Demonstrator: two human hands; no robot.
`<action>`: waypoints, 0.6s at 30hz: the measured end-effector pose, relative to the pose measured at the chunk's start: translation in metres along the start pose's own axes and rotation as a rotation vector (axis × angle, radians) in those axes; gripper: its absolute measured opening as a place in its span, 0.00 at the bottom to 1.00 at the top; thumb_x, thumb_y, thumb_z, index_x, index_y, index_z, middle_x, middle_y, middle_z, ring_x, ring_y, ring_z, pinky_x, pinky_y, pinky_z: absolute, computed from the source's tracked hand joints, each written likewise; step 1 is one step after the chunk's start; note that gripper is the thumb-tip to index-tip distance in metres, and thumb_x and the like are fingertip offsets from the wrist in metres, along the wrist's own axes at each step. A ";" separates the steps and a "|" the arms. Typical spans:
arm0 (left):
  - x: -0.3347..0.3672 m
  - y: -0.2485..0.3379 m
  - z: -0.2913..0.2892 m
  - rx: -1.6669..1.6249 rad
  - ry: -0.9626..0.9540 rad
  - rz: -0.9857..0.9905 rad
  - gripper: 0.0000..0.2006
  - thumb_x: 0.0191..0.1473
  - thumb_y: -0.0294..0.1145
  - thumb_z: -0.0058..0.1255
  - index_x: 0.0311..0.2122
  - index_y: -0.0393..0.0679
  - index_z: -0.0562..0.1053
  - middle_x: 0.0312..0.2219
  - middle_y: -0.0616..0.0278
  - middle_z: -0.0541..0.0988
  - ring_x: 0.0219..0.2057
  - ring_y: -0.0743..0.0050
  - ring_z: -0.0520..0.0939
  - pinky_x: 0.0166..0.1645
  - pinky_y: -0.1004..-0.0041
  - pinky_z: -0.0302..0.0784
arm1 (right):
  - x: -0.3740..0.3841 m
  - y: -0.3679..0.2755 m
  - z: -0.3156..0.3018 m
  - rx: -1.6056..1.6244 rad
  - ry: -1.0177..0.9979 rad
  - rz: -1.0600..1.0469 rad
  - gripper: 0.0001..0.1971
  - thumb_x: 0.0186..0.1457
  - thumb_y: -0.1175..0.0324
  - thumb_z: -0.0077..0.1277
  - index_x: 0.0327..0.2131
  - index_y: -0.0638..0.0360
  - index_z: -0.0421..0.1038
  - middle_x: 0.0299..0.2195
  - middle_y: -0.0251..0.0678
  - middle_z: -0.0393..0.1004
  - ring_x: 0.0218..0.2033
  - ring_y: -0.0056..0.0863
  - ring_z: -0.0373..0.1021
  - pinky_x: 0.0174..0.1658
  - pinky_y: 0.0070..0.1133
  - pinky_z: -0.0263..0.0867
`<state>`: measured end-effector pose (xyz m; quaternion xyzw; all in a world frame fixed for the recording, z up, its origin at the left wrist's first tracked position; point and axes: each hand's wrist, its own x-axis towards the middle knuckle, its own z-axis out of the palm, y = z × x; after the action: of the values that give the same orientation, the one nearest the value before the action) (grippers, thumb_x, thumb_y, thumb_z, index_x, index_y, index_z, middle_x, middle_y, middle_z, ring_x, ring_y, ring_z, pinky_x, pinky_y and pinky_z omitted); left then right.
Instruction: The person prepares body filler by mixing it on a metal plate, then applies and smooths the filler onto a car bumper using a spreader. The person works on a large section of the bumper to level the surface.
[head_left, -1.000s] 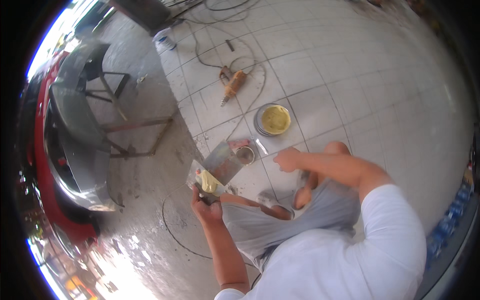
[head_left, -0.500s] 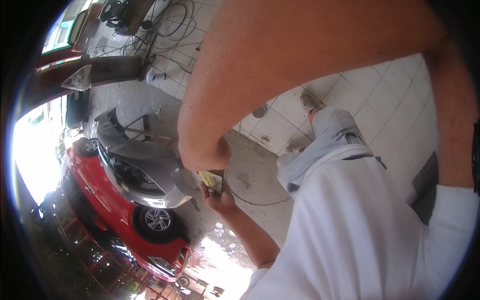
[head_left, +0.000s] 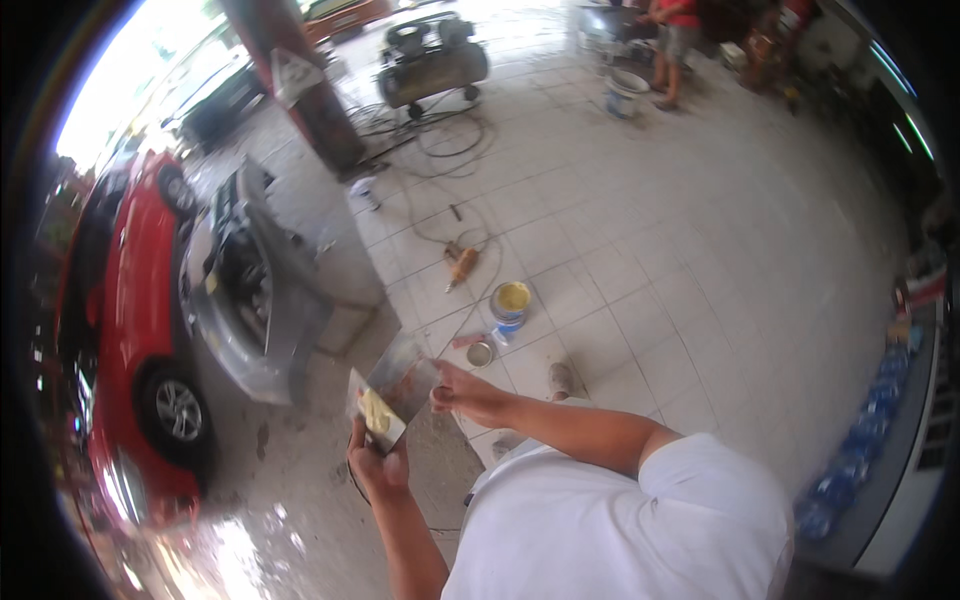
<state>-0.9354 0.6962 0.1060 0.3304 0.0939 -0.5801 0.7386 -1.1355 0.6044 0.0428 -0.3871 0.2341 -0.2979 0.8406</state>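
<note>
My left hand (head_left: 380,462) is closed around a flat, pale spreader plate (head_left: 387,432), held tilted, with a lump of yellow putty (head_left: 376,410) on its face. Just to the right, my right hand (head_left: 470,392) grips the edge of a thin, smeared, translucent grey sheet (head_left: 408,372); whether it is a scraper or a board I cannot tell. The sheet's near edge overlaps or meets the putty plate; blur hides whether they touch. Beyond my hands, an open blue can (head_left: 511,305) of yellow filler stands on the tiles beside a round lid (head_left: 480,354).
At left, a grey bumper (head_left: 235,290) stands beside a red car (head_left: 130,350). An orange power tool (head_left: 462,266) and hoses lie on the tiles. Farther off are an air compressor (head_left: 432,62), a pillar (head_left: 295,85), a bucket (head_left: 625,93) and another person (head_left: 678,40). Blue bottles (head_left: 865,440) line the right.
My right arm, which crossed high and close to the camera, has come down, its hand beside my left. The view has swung, bringing the can, power tool and more floor into sight.
</note>
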 end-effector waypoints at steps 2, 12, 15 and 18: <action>-0.012 0.004 0.003 -0.048 0.078 0.021 0.22 0.72 0.40 0.40 0.65 0.40 0.65 0.61 0.51 0.74 0.60 0.50 0.77 0.65 0.50 0.72 | 0.011 -0.005 0.026 0.224 -0.011 -0.069 0.37 0.64 0.55 0.60 0.70 0.52 0.53 0.58 0.31 0.69 0.59 0.26 0.66 0.59 0.31 0.64; -0.060 0.072 -0.013 -0.107 -0.038 0.313 0.20 0.74 0.40 0.38 0.62 0.39 0.66 0.58 0.54 0.75 0.58 0.57 0.78 0.64 0.54 0.73 | 0.073 -0.017 0.137 -0.029 -0.003 -0.140 0.21 0.62 0.75 0.54 0.58 0.59 0.67 0.51 0.36 0.76 0.52 0.30 0.74 0.55 0.26 0.70; -0.073 0.119 -0.009 0.119 0.211 0.538 0.19 0.73 0.38 0.42 0.61 0.38 0.68 0.55 0.57 0.77 0.55 0.65 0.80 0.58 0.65 0.76 | 0.104 -0.034 0.143 -0.660 -0.094 -0.458 0.19 0.62 0.76 0.52 0.57 0.58 0.69 0.49 0.37 0.77 0.49 0.28 0.75 0.54 0.26 0.70; -0.058 0.150 -0.044 0.451 0.204 0.739 0.18 0.73 0.37 0.44 0.59 0.36 0.71 0.51 0.60 0.80 0.49 0.72 0.81 0.54 0.70 0.76 | 0.122 -0.051 0.167 -1.011 -0.231 -0.451 0.25 0.54 0.82 0.54 0.56 0.52 0.73 0.51 0.36 0.76 0.51 0.35 0.73 0.56 0.31 0.70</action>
<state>-0.8045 0.7843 0.1596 0.5503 -0.0871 -0.2475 0.7927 -0.9605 0.5800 0.1621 -0.8122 0.1657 -0.2767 0.4861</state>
